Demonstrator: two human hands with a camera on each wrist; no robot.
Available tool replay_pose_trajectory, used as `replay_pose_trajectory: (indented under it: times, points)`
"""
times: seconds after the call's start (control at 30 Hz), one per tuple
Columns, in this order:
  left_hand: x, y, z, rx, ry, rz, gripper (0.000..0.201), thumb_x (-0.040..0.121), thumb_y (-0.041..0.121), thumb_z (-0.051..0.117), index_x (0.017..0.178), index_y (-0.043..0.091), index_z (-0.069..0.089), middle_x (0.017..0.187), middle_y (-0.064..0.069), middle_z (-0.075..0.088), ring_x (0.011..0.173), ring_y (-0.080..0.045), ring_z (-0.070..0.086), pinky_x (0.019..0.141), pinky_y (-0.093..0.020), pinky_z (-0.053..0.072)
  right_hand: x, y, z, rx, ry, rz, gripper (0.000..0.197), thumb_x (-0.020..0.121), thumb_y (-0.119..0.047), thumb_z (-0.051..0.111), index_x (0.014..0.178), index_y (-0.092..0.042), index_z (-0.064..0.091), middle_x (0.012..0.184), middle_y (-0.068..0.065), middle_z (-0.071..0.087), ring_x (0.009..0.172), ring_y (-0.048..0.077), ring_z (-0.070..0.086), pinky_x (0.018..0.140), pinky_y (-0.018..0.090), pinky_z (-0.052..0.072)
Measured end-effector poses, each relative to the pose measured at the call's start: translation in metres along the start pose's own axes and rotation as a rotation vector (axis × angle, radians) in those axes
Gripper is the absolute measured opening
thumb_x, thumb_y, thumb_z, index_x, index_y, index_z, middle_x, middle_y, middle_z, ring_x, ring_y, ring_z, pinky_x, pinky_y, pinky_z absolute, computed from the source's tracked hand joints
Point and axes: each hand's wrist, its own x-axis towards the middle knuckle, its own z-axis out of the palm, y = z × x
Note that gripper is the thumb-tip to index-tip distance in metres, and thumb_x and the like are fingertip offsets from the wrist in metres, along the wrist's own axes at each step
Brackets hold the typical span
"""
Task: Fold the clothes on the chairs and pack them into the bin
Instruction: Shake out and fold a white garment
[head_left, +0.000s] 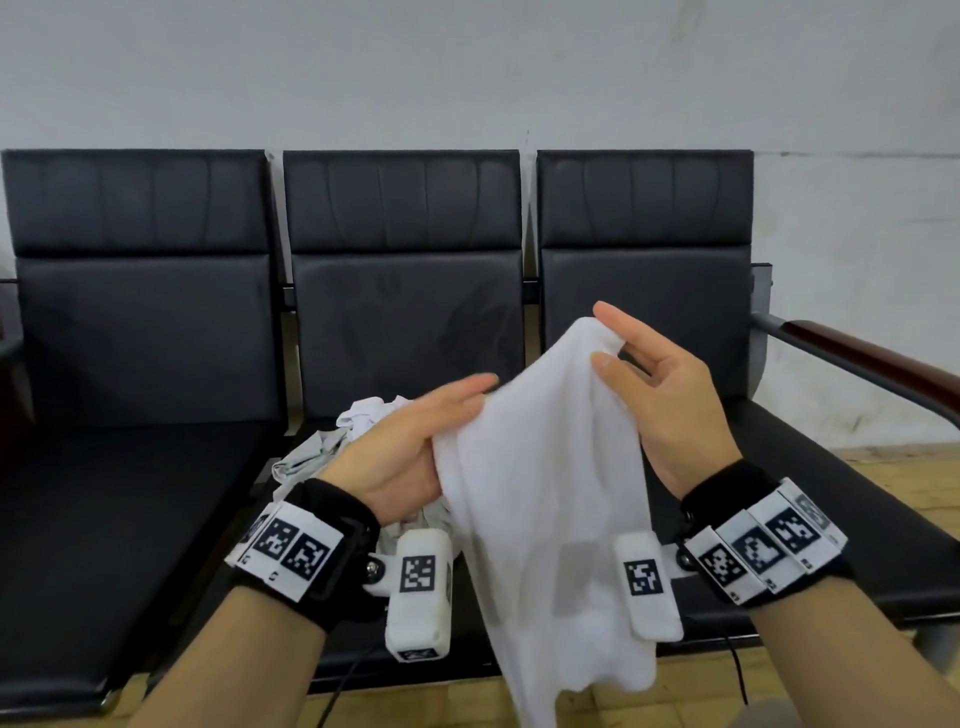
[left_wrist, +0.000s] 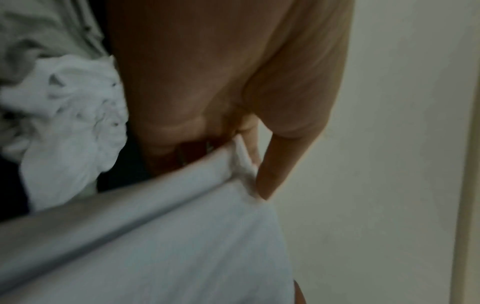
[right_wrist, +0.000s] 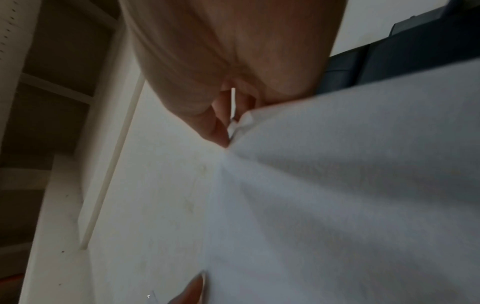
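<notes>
Both hands hold the white garment (head_left: 545, 467) up in the air over the middle chair (head_left: 405, 291): right hand (head_left: 660, 400) pinches its top edge, thumb against fingers; left hand (head_left: 410, 447) grips a bunch of cloth lower down. Remaining clothes pile (head_left: 332, 447) sits crumpled on the middle seat behind the left hand; bin not in view.

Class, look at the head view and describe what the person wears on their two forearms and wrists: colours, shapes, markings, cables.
Both forearms are bare, with no sleeves. The left hand and right hand each have a black wrist strap carrying white tiles printed with black square code markers. A white boxy camera unit, also marked, is bolted to each strap. A thin black cable hangs below.
</notes>
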Motion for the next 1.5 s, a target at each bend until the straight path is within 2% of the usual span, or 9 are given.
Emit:
replay_pose_trajectory:
  times: [0.1, 0.27, 0.5, 0.67, 0.9, 1.07, 1.2, 1.33, 1.5]
  points:
    - [0.003, 0.004, -0.012, 0.197, 0.268, 0.229, 0.033, 0.096, 0.01, 0.069, 0.126, 0.023, 0.071, 0.124, -0.006, 0.075, 0.112, -0.02, 0.072, 0.094, -0.034, 0.058, 0.003, 0.009, -0.004, -0.036, 0.008, 0.053, 0.045, 0.101, -0.009, 0.061, 0.143, -0.025, 0.058, 0.132, -0.015, 0.066, 0.12, 0.002, 0.064, 0.099, 0.024, 0.055]
    - [-0.004, 0.011, -0.028, 0.767, 0.428, 0.321, 0.026, 0.087, 0.026, 0.082, 0.111, 0.034, 0.077, 0.111, 0.009, 0.076, 0.106, -0.012, 0.071, 0.094, -0.043, 0.059, 0.003, 0.011, 0.0, -0.25, -0.088, 0.061, 0.048, 0.1, -0.013, 0.063, 0.145, -0.028, 0.057, 0.133, -0.017, 0.062, 0.115, -0.004, 0.062, 0.085, 0.011, 0.055]
    - [-0.012, 0.023, -0.034, 0.106, 0.262, 0.191, 0.037, 0.088, 0.025, 0.072, 0.124, 0.016, 0.071, 0.118, -0.008, 0.077, 0.111, -0.023, 0.073, 0.097, -0.036, 0.059, 0.001, 0.003, 0.002, -0.191, -0.072, 0.024, 0.041, 0.101, -0.016, 0.062, 0.14, -0.028, 0.062, 0.128, -0.013, 0.068, 0.114, 0.004, 0.066, 0.095, 0.027, 0.057]
    - [-0.006, 0.01, -0.05, 0.408, 0.594, 0.217, 0.015, 0.101, 0.017, 0.065, 0.103, 0.019, 0.08, 0.106, -0.006, 0.079, 0.101, -0.026, 0.073, 0.091, -0.042, 0.061, 0.001, 0.011, 0.002, -0.125, 0.042, 0.005, 0.029, 0.102, -0.018, 0.061, 0.129, -0.023, 0.07, 0.117, -0.012, 0.074, 0.11, 0.002, 0.068, 0.094, 0.024, 0.057]
    - [-0.004, 0.009, -0.044, 0.211, 0.347, 0.106, 0.026, 0.098, 0.009, 0.067, 0.123, 0.003, 0.068, 0.114, -0.008, 0.077, 0.106, -0.019, 0.075, 0.092, -0.031, 0.061, 0.003, 0.017, 0.002, -0.041, 0.05, 0.021, 0.03, 0.103, -0.024, 0.06, 0.132, -0.023, 0.068, 0.12, -0.003, 0.074, 0.112, 0.011, 0.07, 0.093, 0.033, 0.056]
    - [-0.004, 0.006, -0.048, 0.497, 0.495, 0.196, 0.016, 0.089, 0.021, 0.081, 0.103, 0.015, 0.08, 0.099, -0.006, 0.08, 0.102, -0.03, 0.075, 0.096, -0.045, 0.06, 0.004, 0.021, 0.0, -0.074, 0.072, 0.041, 0.028, 0.103, -0.021, 0.06, 0.13, -0.022, 0.069, 0.117, -0.008, 0.074, 0.107, 0.006, 0.07, 0.086, 0.024, 0.058]
    - [-0.003, 0.005, -0.062, 0.683, 0.508, 0.156, 0.012, 0.091, 0.024, 0.079, 0.102, 0.021, 0.081, 0.105, -0.002, 0.078, 0.102, -0.022, 0.073, 0.095, -0.035, 0.058, 0.008, 0.026, -0.005, -0.433, -0.049, 0.063, 0.03, 0.103, -0.019, 0.059, 0.131, -0.021, 0.069, 0.122, -0.007, 0.07, 0.11, 0.009, 0.066, 0.097, 0.032, 0.053]
    - [-0.002, -0.007, -0.061, 1.194, 0.566, -0.011, 0.016, 0.09, 0.032, 0.08, 0.102, 0.022, 0.078, 0.084, 0.011, 0.063, 0.071, -0.007, 0.062, 0.063, -0.013, 0.042, 0.003, 0.037, 0.002, -0.846, -0.347, 0.177, 0.027, 0.105, -0.012, 0.053, 0.123, -0.019, 0.072, 0.099, -0.008, 0.062, 0.1, 0.013, 0.059, 0.086, 0.022, 0.039]
    - [-0.004, 0.022, -0.062, 1.251, 0.651, 0.114, 0.021, 0.089, 0.031, 0.081, 0.107, 0.02, 0.08, 0.082, 0.015, 0.059, 0.09, -0.015, 0.06, 0.082, -0.025, 0.043, 0.023, 0.025, 0.003, -0.985, -0.352, 0.196, 0.024, 0.105, -0.013, 0.054, 0.124, -0.017, 0.069, 0.105, 0.0, 0.059, 0.102, 0.019, 0.06, 0.085, 0.025, 0.042]
